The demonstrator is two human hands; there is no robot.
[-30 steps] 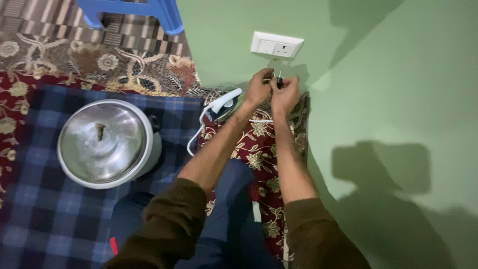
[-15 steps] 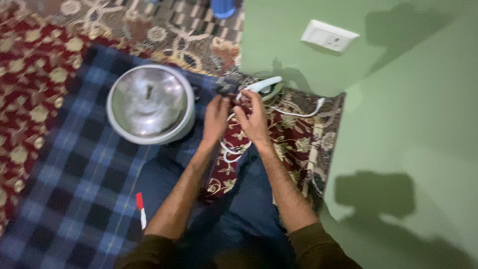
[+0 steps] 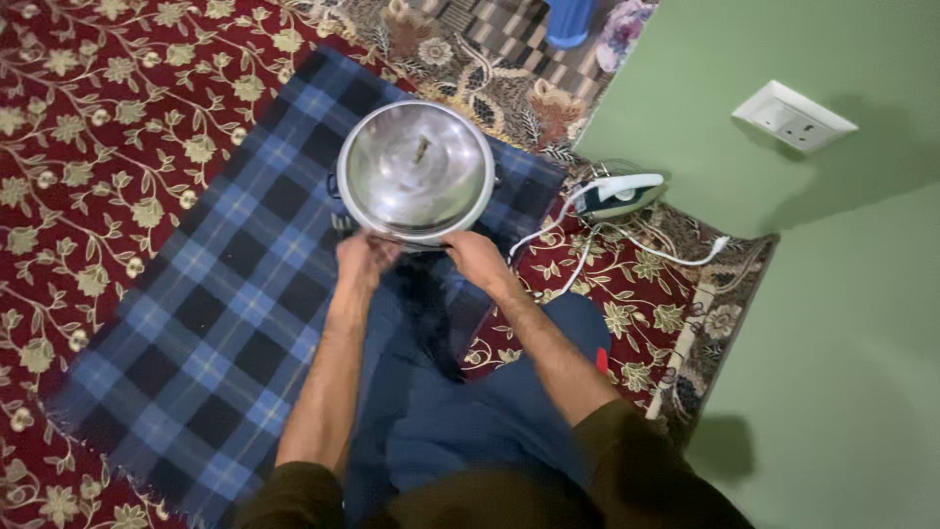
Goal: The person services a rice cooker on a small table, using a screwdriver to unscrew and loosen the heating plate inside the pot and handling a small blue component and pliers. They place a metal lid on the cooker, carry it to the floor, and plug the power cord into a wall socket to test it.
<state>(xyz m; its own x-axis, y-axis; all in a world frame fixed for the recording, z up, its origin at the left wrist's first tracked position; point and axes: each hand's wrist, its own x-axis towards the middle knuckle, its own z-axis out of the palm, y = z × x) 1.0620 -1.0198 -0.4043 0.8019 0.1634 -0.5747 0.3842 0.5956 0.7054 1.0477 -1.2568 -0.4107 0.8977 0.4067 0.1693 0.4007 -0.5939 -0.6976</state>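
both hands (image 3: 364, 259) grip the lidded steel pot's (image 3: 415, 168) near rim.

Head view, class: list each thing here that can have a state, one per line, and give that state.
Metal pot: lid on, standing on the blanket.
Plaid blanket: spread flat over the carpet.
Clothes iron: lying by the wall, cord loose.
Plug: out of the socket, on the carpet.
Wall socket: nothing plugged in.
Left hand: at the pot's near rim.
Right hand: at the pot's near rim.
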